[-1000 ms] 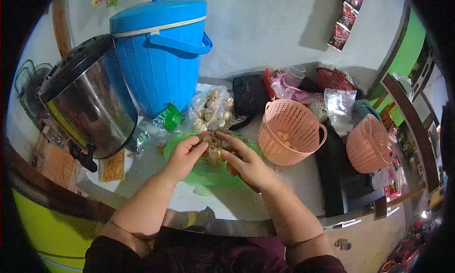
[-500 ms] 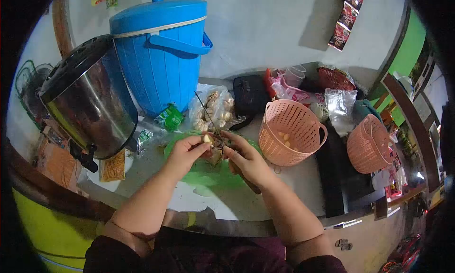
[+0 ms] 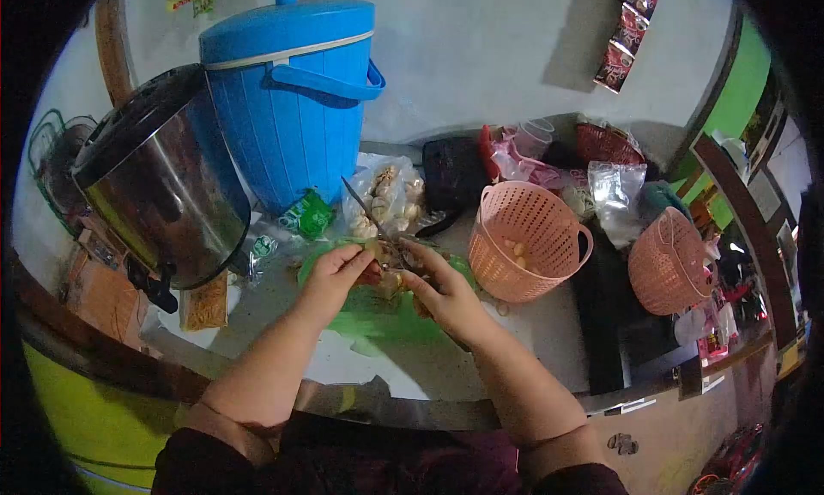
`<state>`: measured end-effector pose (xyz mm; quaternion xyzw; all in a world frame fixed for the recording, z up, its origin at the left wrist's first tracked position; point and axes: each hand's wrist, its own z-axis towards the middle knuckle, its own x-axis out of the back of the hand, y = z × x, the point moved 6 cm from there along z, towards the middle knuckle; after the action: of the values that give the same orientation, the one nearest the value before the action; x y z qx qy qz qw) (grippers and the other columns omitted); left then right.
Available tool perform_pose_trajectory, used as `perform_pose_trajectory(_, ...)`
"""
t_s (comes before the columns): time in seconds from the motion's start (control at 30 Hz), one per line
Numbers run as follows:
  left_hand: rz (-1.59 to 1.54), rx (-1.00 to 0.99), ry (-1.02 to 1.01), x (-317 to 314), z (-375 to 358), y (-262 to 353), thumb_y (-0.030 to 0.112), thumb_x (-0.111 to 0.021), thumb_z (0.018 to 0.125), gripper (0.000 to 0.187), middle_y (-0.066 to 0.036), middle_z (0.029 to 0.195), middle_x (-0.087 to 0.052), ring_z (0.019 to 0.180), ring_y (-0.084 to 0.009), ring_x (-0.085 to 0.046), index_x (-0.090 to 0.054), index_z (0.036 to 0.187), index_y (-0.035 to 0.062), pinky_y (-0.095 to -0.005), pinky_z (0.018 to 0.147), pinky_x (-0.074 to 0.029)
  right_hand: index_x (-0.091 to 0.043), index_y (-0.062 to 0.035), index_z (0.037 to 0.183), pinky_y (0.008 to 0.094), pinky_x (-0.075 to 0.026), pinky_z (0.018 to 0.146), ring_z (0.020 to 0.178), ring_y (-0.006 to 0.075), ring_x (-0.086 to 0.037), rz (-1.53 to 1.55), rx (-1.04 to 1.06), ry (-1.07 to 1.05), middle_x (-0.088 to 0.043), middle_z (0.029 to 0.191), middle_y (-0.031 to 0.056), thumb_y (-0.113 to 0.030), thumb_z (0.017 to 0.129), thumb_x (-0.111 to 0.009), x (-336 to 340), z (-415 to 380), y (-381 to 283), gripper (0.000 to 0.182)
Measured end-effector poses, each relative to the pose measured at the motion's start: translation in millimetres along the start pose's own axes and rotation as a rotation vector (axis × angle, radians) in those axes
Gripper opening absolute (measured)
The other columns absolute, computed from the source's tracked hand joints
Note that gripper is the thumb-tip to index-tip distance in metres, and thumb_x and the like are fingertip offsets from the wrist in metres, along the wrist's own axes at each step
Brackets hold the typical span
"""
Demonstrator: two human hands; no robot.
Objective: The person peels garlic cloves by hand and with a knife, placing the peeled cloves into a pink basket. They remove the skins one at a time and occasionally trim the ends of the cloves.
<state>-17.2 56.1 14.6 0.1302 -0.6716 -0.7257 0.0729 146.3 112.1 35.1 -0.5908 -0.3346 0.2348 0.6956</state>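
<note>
My right hand is closed round a knife, whose blade points up and to the left, toward the bag of garlic. Opposite it, my left hand pinches a garlic clove in its fingertips, close to the blade; the clove is partly hidden and blurred. Both hands are over a green plastic bag with garlic skins on it. Just beyond them lies a clear bag of garlic bulbs. To the right stands a pink basket with several peeled cloves at its bottom.
A blue lidded bucket and a steel pot stand at the left. A packet of yellowish strips lies near the front edge. At the right are a second pink basket and a clear plastic bag. Sachets hang on the wall.
The knife has tilted, its tip swinging left and slightly down, and more of the blade's flat side shows. Both hands stay nearly in place, with small finger movements. The picture is darker.
</note>
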Motion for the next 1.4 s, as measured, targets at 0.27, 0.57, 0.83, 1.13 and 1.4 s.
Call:
perform_pose_trajectory(0.27, -0.082, -0.075, -0.021, 4, 5, -8, 0.02, -0.058, 0.097, 0.022, -0.003, 0.085, -0.064, 0.079, -0.011, -0.062, -0.065, 0.096, -0.0003, -0.0267, 0.075, -0.051, -0.038, -0.0096, 0.145, 0.0226, -0.039, 0.054, 0.061, 0.0059, -0.045, 0.06, -0.004, 0.038, -0.051, 0.082, -0.0001, -0.013, 0.099, -0.054, 2, 0, -3, 0.049)
perform_pose_trajectory(0.57, -0.112, -0.115, 0.148, 15, 3, 5, 0.019, -0.065, 0.093, 0.02, -0.001, 0.087, -0.062, 0.079, -0.0099, -0.058, -0.063, 0.103, 0.0022, -0.0263, 0.073, -0.048, -0.031, -0.0122, 0.147, 0.0255, -0.043, 0.051, 0.057, 0.0105, -0.052, 0.0, 0.017, 0.175, -0.06, 0.092, 0.0098, -0.017, 0.095, -0.059, 14, 3, 10, 0.059)
perform_pose_trajectory(0.83, -0.114, -0.146, 0.133, 16, 5, 3, 0.022, -0.066, 0.093, 0.019, -0.001, 0.087, -0.061, 0.081, -0.0106, -0.058, -0.062, 0.1, 0.0041, -0.0269, 0.073, -0.048, -0.029, -0.0065, 0.147, 0.0359, -0.05, 0.081, 0.101, 0.0261, -0.056, -0.273, 0.072, 0.172, -0.054, 0.117, 0.0198, -0.021, 0.093, -0.063, 15, 5, 11, 0.066)
perform_pose_trajectory(1.13, -0.14, -0.04, 0.059, 14, 8, -6, 0.02, -0.053, 0.099, 0.02, -0.003, 0.095, -0.061, 0.086, -0.0141, -0.06, -0.06, 0.109, 0.0037, -0.0309, 0.078, -0.048, -0.027, -0.008, 0.148, 0.0315, -0.049, 0.073, 0.091, 0.023, -0.057, -0.332, 0.179, 0.163, -0.057, 0.113, 0.0178, -0.02, 0.093, -0.063, 13, 4, 3, 0.067)
perform_pose_trajectory(1.4, -0.037, -0.115, -0.091, 0, 3, -4, 0.016, -0.051, 0.1, 0.029, -0.002, 0.108, -0.064, 0.094, -0.0099, -0.059, -0.059, 0.125, 0.0039, -0.0295, 0.085, -0.05, -0.022, -0.0126, 0.151, 0.0293, -0.045, 0.064, 0.069, 0.0129, -0.052, -0.067, 0.059, -0.195, -0.061, 0.092, 0.0095, -0.018, 0.099, -0.053, -9, -7, -18, 0.062)
